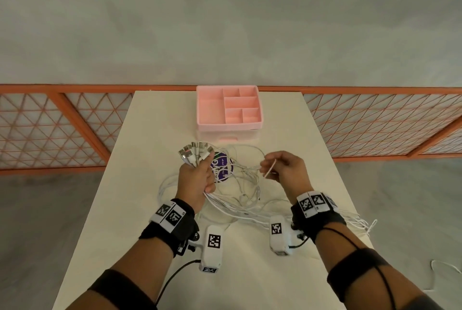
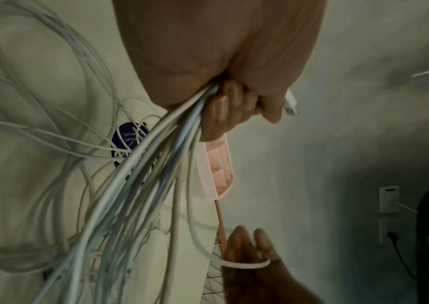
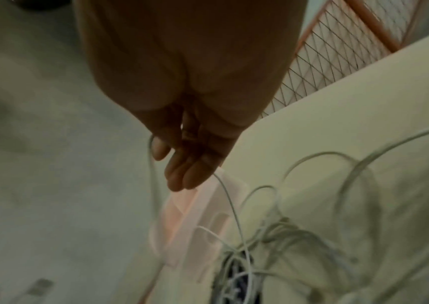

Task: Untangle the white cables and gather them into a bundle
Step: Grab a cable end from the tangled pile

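My left hand point(image 1: 197, 179) grips a bunch of white cables point(image 1: 240, 209) just below their USB plugs point(image 1: 196, 150), which fan out above the fist. In the left wrist view the cords point(image 2: 140, 185) stream down from the left hand's curled fingers point(image 2: 224, 111). To the right, my right hand point(image 1: 280, 167) pinches one thin white cable strand point(image 1: 270, 169) above the tangle. The right wrist view shows that strand point(image 3: 230, 203) running from the fingertips point(image 3: 185, 176) down into the knot point(image 3: 265, 246). The remaining cables lie looped on the white table point(image 1: 155, 247).
A pink compartment organiser point(image 1: 228, 109) stands at the table's far end. A round purple sticker point(image 1: 221, 167) lies under the tangle. Some cable ends point(image 1: 362, 222) hang over the table's right edge. Orange mesh fencing point(image 1: 375, 122) runs behind the table.
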Demonstrator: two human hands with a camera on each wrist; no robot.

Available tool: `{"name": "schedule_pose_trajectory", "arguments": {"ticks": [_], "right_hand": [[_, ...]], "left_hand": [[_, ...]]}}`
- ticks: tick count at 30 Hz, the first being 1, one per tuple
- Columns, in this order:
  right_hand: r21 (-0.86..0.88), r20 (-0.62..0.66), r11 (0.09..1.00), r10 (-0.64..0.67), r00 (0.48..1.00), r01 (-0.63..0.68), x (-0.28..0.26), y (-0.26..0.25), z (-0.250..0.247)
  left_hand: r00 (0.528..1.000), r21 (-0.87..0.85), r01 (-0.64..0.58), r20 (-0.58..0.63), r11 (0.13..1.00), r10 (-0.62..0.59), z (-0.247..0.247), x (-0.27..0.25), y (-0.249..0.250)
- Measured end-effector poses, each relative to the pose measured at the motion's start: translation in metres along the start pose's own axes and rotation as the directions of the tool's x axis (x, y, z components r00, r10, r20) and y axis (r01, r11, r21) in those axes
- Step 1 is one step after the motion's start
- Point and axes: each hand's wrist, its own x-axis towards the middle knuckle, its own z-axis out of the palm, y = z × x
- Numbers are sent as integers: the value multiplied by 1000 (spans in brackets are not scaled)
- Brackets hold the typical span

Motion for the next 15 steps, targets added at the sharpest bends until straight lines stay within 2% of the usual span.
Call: {"name": "schedule_pose_trajectory", "arguments": {"ticks": [2,4,7,10,15], "right_hand": [[233,66,971,34,997,-49,-6,-19,12],[299,151,950,41,988,-85,-12,-31,23],[167,281,985,0,960,-49,-19,-37,36],[50,390,998,9,921,-31,-24,-44,47],[-12,390,996,87,917,-90,-23,-55,49]], "left_hand": [[998,32,-48,34,998,47,5,-1,0],[996,32,-80,49,996,79,10,-1,2],[990,39,-115,88,993,111,16,-1,4],[973,52,-146,187,988,134,20,-3,6],[960,62,-194,217,979,176,15,1,2]]}}
